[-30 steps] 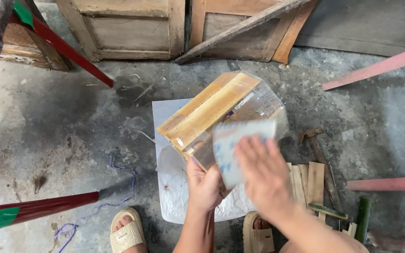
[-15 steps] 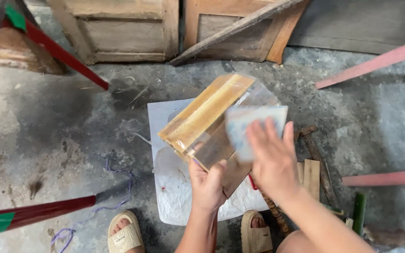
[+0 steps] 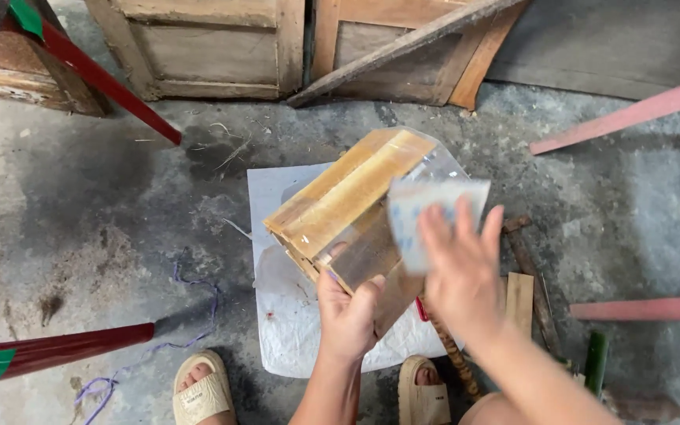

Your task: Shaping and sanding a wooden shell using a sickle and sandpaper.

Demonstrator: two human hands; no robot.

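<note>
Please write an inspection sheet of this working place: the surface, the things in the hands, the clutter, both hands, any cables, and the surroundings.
Surface: grey concrete floor, stained; a white sheet lies under the work.
Job's things: wooden box frame with clear panels, held tilted above the sheet; pale cloth or paper pad against its clear side.
Clutter: wood offcuts, a rusty tool and a green stick at the right.
Hands: left hand grips the frame's lower corner; right hand presses the pad, blurred.
Cables: none; only a purple string on the floor.
Surroundings: old wooden doors, red poles, pink bars, two sandalled feet.
</note>
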